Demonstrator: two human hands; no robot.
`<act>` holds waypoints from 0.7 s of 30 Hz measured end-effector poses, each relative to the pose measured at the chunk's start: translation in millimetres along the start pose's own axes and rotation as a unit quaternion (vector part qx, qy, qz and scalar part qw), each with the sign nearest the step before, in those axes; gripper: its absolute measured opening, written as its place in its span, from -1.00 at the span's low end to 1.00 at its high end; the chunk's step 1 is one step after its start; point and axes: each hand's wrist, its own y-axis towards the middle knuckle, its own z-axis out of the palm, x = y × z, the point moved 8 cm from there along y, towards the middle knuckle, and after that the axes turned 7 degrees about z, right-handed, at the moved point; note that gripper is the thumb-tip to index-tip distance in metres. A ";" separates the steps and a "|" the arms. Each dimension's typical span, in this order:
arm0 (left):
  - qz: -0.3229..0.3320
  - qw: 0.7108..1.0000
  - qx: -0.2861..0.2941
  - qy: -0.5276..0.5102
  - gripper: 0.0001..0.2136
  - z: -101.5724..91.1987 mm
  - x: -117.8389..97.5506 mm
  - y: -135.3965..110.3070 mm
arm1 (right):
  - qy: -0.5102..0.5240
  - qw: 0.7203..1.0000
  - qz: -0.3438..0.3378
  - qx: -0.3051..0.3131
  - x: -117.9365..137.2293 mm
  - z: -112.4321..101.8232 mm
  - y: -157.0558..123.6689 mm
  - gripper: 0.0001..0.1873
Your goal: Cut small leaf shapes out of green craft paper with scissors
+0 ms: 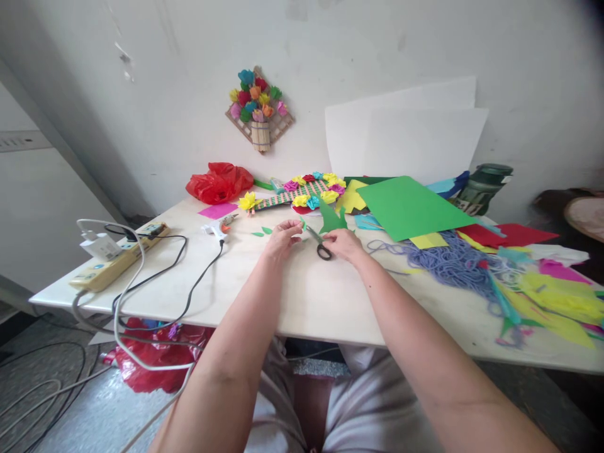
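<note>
My right hand [346,243] grips black-handled scissors [319,244], whose blades point up and left toward my left hand [284,234]. The fingers of my left hand pinch a small green paper piece [302,222] at the scissor tips. A larger cut piece of green paper [331,218] lies just beyond the scissors. Two small green leaf cutouts [262,232] rest on the table left of my left hand. Behind them lies a striped stick frame [291,194] trimmed with paper flowers.
A white glue gun [218,229] and its black cord lie to the left, near a power strip [117,258]. A green sheet [409,206], coloured papers and blue yarn [453,261] cover the right side. A red bag [219,182] sits at the back.
</note>
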 end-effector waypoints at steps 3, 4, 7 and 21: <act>-0.002 1.000 0.011 0.000 -0.74 2.5 1.5 -0.2 | 0.108 0.994 0.001 0.001 3.4 -1.3 -1.7 -0.76; -0.003 1.000 0.017 0.000 -0.74 3.9 1.9 -0.4 | 0.170 0.985 -0.008 0.022 6.5 1.1 -2.6 -0.74; -0.005 0.999 0.039 -0.001 -0.74 9.0 2.9 -1.4 | 0.364 0.924 -0.009 0.113 13.9 12.2 -5.7 -0.74; -0.011 0.994 0.103 -0.035 -0.80 23.1 4.3 -5.4 | 0.511 0.836 -0.003 0.201 21.7 27.4 -7.7 -0.82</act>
